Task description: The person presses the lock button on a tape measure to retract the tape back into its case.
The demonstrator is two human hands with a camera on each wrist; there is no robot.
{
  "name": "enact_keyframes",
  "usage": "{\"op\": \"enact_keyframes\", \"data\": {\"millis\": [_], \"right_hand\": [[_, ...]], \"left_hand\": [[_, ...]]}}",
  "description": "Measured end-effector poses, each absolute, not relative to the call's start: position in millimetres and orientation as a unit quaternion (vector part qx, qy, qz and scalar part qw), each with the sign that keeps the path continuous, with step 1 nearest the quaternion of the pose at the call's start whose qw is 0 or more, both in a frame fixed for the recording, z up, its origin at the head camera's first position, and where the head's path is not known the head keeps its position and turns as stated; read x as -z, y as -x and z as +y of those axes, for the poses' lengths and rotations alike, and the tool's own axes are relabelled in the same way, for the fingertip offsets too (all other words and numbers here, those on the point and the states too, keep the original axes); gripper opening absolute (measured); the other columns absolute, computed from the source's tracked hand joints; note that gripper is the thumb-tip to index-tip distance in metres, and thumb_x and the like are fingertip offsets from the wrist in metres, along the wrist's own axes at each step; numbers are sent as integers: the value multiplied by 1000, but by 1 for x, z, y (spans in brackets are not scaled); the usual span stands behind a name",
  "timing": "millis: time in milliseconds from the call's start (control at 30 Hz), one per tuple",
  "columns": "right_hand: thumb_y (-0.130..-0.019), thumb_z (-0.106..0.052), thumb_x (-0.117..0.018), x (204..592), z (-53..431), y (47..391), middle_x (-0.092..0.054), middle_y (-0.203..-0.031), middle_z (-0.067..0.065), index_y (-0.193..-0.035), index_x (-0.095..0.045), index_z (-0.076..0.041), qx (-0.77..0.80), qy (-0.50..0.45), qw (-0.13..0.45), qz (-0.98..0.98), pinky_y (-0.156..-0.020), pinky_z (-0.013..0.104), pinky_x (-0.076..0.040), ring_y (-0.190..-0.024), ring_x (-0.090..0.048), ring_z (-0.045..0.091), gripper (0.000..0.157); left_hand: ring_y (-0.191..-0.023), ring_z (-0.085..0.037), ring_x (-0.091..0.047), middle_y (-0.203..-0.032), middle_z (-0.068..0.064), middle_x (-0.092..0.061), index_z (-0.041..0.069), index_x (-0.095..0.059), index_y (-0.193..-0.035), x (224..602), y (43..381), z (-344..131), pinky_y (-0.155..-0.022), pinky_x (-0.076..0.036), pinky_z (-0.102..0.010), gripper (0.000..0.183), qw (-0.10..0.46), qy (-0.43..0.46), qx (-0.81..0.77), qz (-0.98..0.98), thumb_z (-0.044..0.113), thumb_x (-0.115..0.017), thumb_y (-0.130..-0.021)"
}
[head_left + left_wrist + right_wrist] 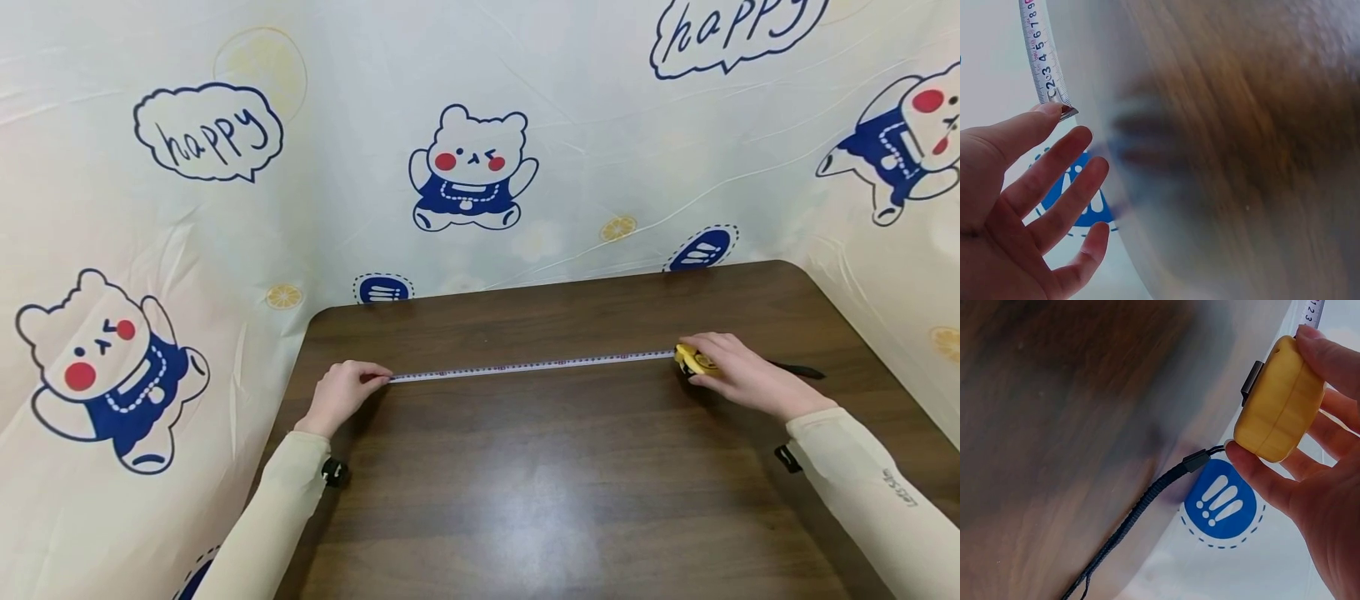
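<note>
A tape measure [1275, 403] with a yellow case is gripped by my right hand [731, 373], thumb on one side and fingers round the other. Its white blade [532, 365] stretches leftward over the table, nearly level. At the far end my left hand [345, 393] pinches the tip. In the left wrist view the metal end hook [1069, 111] sits at the thumb tip, with the low numbers of the scale beside it; the other fingers are spread loosely. From the case trails a black wrist strap [1147, 499], and a dark clip shows on the case's side.
Below the blade lies a dark brown wooden table [525, 467] with rounded far corners. A pale printed cloth [585, 108] with cartoon bears hangs behind it and on both sides. Dark bands [335, 472] sit at both wrists over cream sleeves.
</note>
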State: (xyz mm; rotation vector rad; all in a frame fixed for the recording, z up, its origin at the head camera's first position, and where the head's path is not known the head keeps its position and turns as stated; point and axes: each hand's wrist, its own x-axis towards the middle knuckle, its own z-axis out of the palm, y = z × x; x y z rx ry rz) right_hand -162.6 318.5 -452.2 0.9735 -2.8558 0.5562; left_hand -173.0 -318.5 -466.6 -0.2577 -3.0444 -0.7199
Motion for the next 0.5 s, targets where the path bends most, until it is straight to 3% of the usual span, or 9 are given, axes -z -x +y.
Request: {"op": "enact_keyframes", "data": {"millis": [500], "right_hand": [[-89,-8,-82,454,311,163,-63,-130,23,-137,-57,7,-184,-337,52,-922,-95,60,-47,-116,-57,39,56]], "left_hand": [[-99,-29,-72,-110,-9,-79,15,-83,-107,465,173,-306,-88,-57,-57,13,-4,88,230,-969,19,-75,-98]]}}
